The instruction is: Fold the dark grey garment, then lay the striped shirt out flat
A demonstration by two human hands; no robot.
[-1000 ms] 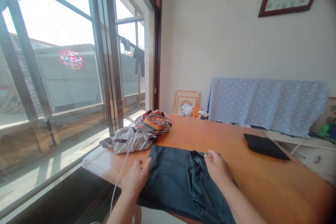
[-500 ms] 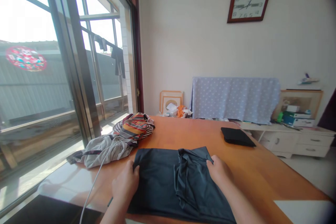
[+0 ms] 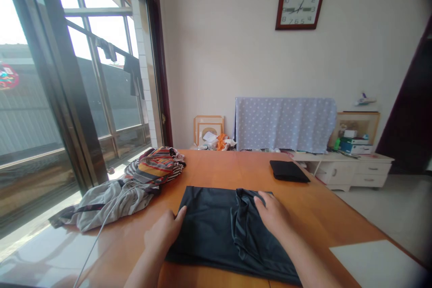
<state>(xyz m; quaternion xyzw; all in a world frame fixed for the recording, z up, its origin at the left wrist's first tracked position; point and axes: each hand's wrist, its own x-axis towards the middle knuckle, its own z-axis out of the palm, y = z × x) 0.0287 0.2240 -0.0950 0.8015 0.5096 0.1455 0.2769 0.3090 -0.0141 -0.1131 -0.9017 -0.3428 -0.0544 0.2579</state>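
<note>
A dark slate-grey folded garment (image 3: 209,229) lies flat on the orange wooden table (image 3: 216,166), near its front edge. My right hand (image 3: 273,216) rests on the garment's upper right part, beside a loose fold, with its fingers spread over the cloth. My left hand (image 3: 165,229) sits at the garment's left edge, touching it, with its fingers apart. Neither hand grips anything I can see. A thin white cable (image 3: 101,229) runs across the table to the left of my left hand.
Left of the garment lie a crumpled grey shirt (image 3: 108,204) and a striped multicoloured garment (image 3: 157,164). A flat black item (image 3: 288,171) lies farther back. The window (image 3: 101,76) stands left, and a white drawer cabinet (image 3: 353,173) stands right.
The whole scene has shifted left and up in view as my head turned. My right hand has slid farther onto the garment, and my left hand has eased toward its edge.
</note>
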